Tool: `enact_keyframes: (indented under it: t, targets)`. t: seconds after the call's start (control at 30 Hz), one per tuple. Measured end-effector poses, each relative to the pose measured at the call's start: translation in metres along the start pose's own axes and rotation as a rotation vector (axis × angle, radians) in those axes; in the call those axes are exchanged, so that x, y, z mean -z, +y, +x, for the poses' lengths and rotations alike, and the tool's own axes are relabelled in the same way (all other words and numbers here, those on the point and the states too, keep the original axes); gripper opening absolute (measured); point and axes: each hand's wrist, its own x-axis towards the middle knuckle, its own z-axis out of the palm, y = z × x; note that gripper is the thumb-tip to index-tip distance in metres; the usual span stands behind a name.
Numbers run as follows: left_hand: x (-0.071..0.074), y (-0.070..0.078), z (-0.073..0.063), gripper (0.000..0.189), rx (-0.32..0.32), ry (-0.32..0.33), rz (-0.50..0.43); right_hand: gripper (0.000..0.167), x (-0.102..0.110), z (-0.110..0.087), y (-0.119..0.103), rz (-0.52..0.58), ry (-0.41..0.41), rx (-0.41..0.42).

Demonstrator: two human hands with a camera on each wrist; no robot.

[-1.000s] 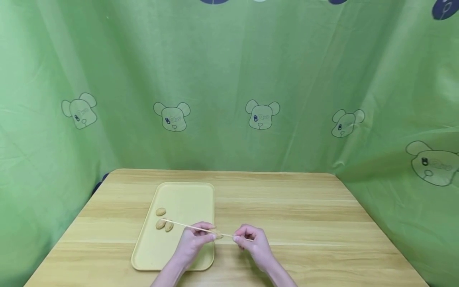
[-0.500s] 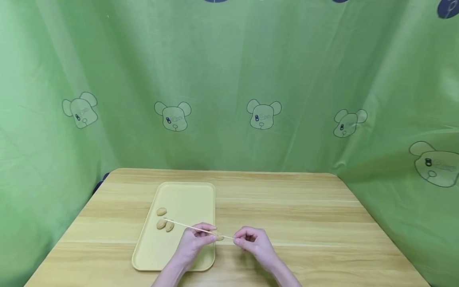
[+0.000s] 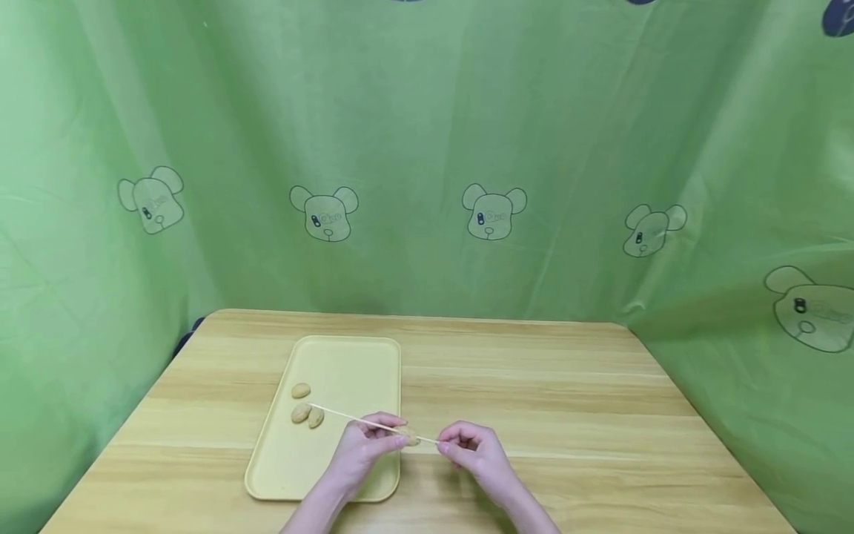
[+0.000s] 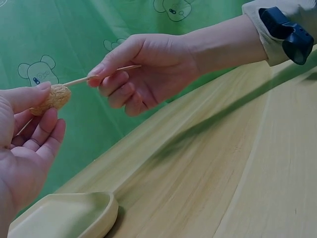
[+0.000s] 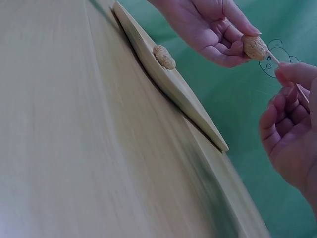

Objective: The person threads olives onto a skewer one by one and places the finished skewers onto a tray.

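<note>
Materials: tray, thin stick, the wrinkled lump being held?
Tray: probably moulded plastic, satin; smooth, even cream colour, rounded corners.
Thin stick: likely bare wood or bamboo, matte; pale tan.
Wrinkled lump: matte, tan, deeply creased; nutshell-like, but dough-like or imitation material can't be ruled out.

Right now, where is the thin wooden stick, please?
In the head view, the stick is low, just left of centre, pinched by the right hand and reaching past the left hand over the tray.
</note>
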Motion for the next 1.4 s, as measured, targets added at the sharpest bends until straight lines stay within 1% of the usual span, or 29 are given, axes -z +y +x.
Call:
enact_keyframes:
  t: [0.1, 0.23, 0.4, 0.47, 0.53, 0.67, 0.87, 1.03, 1.17, 1.27, 1.4]
  targets:
    - [-0.001, 0.000, 0.000, 0.023, 0.005, 0.002, 0.011, 0.014, -0.001, 0.000, -0.001, -0.013, 0.051, -0.011]
    - [-0.003, -0.001, 0.001, 0.041, 0.014, 0.007, 0.026, 0.014, -0.002, 0.000, -0.002, -0.025, 0.104, -0.030]
    - [-0.005, 0.000, 0.002, 0.059, 0.049, 0.024, 0.008, 0.014, 0.000, 0.000, -0.005, -0.008, 0.168, -0.058]
    - [-0.005, 0.000, 0.002, 0.059, 0.058, 0.031, 0.014, 0.014, 0.001, 0.000, -0.006, -0.006, 0.186, -0.055]
    - [-0.005, 0.000, 0.001, 0.055, 0.062, 0.044, 0.038, 0.014, 0.002, 0.000, -0.006, -0.007, 0.194, -0.042]
    - [0.000, 0.000, -0.003, 0.044, 0.068, 0.099, 0.109, 0.014, 0.006, -0.001, -0.005, -0.019, 0.200, -0.014]
    - [0.014, 0.004, -0.008, 0.040, 0.065, 0.214, 0.247, 0.013, 0.011, -0.003, -0.004, -0.032, 0.234, -0.015]
    - [0.030, 0.011, -0.013, 0.035, 0.029, 0.325, 0.372, 0.013, 0.016, -0.005, -0.003, -0.052, 0.246, -0.016]
    - [0.045, 0.016, -0.018, 0.034, 0.023, 0.405, 0.414, 0.011, 0.019, -0.007, -0.002, -0.060, 0.258, -0.014]
    - [0.057, 0.018, -0.023, 0.035, 0.021, 0.446, 0.466, 0.012, 0.021, -0.008, 0.000, -0.058, 0.269, -0.022]
    - [0.069, 0.021, -0.027, 0.035, 0.003, 0.492, 0.566, 0.013, 0.023, -0.010, 0.003, -0.073, 0.284, -0.038]
